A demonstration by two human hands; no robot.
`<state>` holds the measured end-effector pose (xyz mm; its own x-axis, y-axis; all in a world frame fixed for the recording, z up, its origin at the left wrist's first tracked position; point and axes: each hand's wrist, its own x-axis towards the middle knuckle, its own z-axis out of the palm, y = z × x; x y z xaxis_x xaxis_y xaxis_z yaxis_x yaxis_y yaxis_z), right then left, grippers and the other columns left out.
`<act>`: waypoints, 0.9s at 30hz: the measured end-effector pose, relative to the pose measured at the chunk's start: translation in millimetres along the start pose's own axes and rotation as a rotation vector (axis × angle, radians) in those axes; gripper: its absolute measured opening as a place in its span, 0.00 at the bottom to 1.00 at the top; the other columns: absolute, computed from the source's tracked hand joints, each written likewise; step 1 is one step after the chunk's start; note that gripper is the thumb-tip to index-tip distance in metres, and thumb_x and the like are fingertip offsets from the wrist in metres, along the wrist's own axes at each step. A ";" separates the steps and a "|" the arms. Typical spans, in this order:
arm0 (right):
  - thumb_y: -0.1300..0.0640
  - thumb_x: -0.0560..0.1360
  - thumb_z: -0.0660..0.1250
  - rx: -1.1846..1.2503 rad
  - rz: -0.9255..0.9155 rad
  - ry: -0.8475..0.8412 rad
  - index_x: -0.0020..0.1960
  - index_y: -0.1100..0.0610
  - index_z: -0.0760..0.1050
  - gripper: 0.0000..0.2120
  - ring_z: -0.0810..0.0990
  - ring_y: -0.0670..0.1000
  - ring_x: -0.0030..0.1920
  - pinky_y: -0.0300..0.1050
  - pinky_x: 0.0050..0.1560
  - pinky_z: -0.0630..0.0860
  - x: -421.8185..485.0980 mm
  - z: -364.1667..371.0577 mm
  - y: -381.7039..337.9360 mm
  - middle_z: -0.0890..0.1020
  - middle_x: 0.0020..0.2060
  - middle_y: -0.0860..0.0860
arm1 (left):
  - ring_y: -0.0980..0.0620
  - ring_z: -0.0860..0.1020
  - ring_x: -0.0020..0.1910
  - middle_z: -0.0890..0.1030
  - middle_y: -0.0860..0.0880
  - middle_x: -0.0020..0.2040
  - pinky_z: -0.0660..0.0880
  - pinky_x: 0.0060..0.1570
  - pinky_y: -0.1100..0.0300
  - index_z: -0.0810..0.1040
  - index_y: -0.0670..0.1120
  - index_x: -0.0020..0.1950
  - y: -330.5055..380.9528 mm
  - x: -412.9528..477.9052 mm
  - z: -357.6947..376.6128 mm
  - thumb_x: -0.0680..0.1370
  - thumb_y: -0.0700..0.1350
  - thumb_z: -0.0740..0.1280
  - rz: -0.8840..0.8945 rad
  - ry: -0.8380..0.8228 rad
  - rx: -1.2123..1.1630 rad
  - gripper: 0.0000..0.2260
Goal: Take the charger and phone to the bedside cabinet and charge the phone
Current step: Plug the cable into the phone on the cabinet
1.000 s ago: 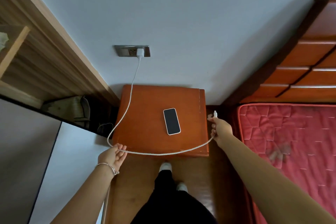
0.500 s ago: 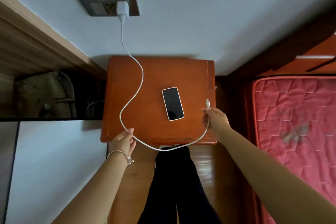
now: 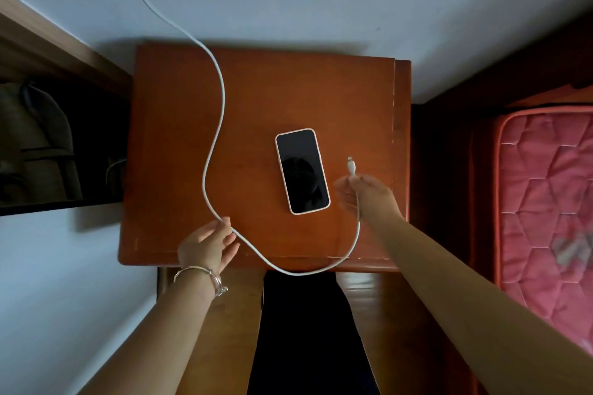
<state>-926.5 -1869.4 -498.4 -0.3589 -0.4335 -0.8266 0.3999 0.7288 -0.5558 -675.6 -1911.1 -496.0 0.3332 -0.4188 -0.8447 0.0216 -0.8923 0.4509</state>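
The phone [image 3: 302, 170] already lies face up on top of the bedside cabinet [image 3: 263, 99], its screen dark, a little right of the middle. So the carrying part looks done. The white charging cable [image 3: 215, 125] comes down from the wall above, out of the top of the view, snakes across the cabinet's left half and loops off the front edge before rising to the right hand [image 3: 369, 192]. The plug end at the wall is out of sight, so I can't say from here that it is in a socket, though the cable hanging from up there suggests it.

The right hand is pinched shut on the cable just behind its connector [image 3: 351, 166], which points up and away, just beside the phone's right edge but not touching it. The left hand [image 3: 208, 244] sits near the front left of the cabinet with fingers spread loosely, the cable running across the fingertips rather than gripped.

What is left, as I judge it, is the last step: turn the connector toward the phone's port at the near end, steady the phone, and push it in. The dark screen gives no sign of charging yet.
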 end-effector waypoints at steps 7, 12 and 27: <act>0.56 0.80 0.60 0.029 0.016 -0.032 0.44 0.55 0.80 0.11 0.83 0.50 0.50 0.44 0.50 0.78 18.9 3.9 4.1 0.85 0.44 0.50 | 0.51 0.82 0.43 0.82 0.45 0.42 0.81 0.36 0.62 0.80 0.43 0.43 -2.1 14.3 8.6 0.72 0.40 0.72 -0.018 0.026 0.033 0.03; 0.56 0.80 0.59 0.015 0.028 -0.054 0.44 0.54 0.80 0.12 0.83 0.49 0.51 0.43 0.49 0.79 22.6 4.8 -4.0 0.85 0.45 0.49 | 0.52 0.80 0.38 0.82 0.45 0.40 0.79 0.28 0.65 0.80 0.43 0.41 12.6 13.1 15.7 0.71 0.40 0.72 0.070 0.048 0.068 0.03; 0.58 0.80 0.59 0.055 0.047 -0.076 0.44 0.55 0.79 0.12 0.83 0.49 0.51 0.45 0.54 0.77 33.8 11.9 -11.4 0.85 0.46 0.50 | 0.49 0.82 0.49 0.83 0.44 0.47 0.79 0.47 0.56 0.78 0.43 0.46 37.4 7.1 80.1 0.74 0.34 0.66 0.045 -0.247 0.134 0.05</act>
<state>-933.2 -1898.6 -521.0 -0.2747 -0.4398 -0.8551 0.4609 0.7202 -0.5185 -748.0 -1961.0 -508.2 0.0907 -0.4725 -0.8767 -0.1184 -0.8792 0.4616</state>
